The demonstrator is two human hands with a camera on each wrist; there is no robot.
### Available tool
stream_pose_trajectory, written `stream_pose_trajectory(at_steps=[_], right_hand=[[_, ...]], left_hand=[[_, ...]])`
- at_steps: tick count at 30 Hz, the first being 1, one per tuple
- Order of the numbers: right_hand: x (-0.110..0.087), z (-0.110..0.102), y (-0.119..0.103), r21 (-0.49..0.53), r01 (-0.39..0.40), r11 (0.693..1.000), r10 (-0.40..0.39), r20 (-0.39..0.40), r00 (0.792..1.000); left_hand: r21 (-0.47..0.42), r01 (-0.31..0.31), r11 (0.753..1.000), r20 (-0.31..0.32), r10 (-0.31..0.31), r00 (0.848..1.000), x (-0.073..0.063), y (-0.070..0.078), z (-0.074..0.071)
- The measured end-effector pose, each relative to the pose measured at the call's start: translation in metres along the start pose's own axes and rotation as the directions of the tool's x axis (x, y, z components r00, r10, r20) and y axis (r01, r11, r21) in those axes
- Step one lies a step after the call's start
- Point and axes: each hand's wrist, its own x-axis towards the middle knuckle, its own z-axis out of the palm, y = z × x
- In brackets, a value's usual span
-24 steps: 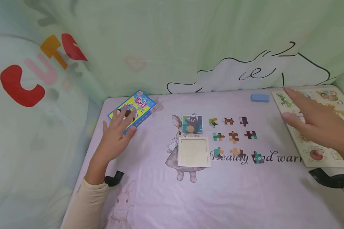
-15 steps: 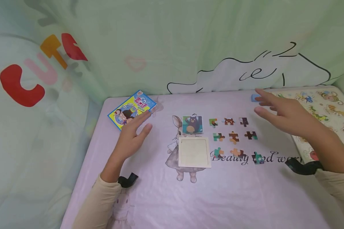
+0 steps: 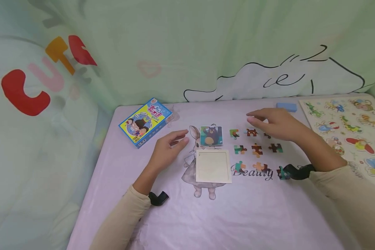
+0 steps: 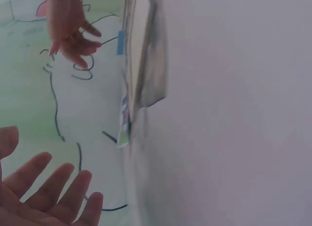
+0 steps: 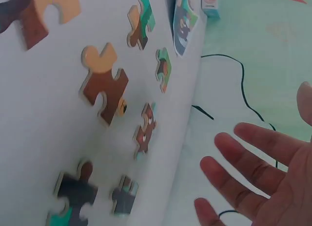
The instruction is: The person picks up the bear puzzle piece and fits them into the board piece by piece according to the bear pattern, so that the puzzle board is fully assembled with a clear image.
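My left hand (image 3: 168, 149) is over the table just left of a square wooden puzzle tray (image 3: 213, 166) and a bear picture card (image 3: 211, 135). Its fingers are relaxed, with nothing in them. My right hand (image 3: 273, 123), also holding nothing, hovers over the upper row of jigsaw pieces and partly hides one at the right end. Several pieces lie apart in three rows right of the tray, among them a brown one with a bear's eyes (image 3: 251, 132). In the right wrist view, the fingers (image 5: 248, 167) are spread beside a brown and tan jigsaw piece (image 5: 105, 84).
A blue and yellow card box (image 3: 146, 122) lies at the back left. At the back right are a blue block (image 3: 286, 107) and a large animal puzzle board (image 3: 347, 125). A green printed curtain (image 3: 175, 41) hangs along the table's back edge.
Both hands have come inward: the left away from the card box toward the tray, the right leftward from the animal board to above the jigsaw pieces. The objects on the table have stayed put.
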Motion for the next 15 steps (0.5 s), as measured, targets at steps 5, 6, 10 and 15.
stream_pose_trajectory(at_steps=[5,6,10,15], right_hand=[[0.015,0.012,-0.007,0.014,-0.008,1.0,0.007,0.04,0.999],[0.018,0.014,-0.009,0.019,-0.007,1.0,0.006,0.048,0.999],[0.027,0.02,-0.01,0.022,-0.001,1.0,0.0,0.077,0.997],[0.036,0.026,-0.007,0.007,0.002,1.0,-0.003,0.106,0.994]], left_hand=[[0.012,-0.011,1.0,-0.004,0.011,1.0,0.002,-0.007,0.014],[0.013,-0.014,1.0,-0.003,0.014,1.0,0.002,-0.008,0.016],[0.014,-0.032,0.999,0.006,0.031,0.999,0.004,-0.017,0.021],[0.052,-0.084,0.995,0.068,0.081,0.994,0.005,-0.026,0.026]])
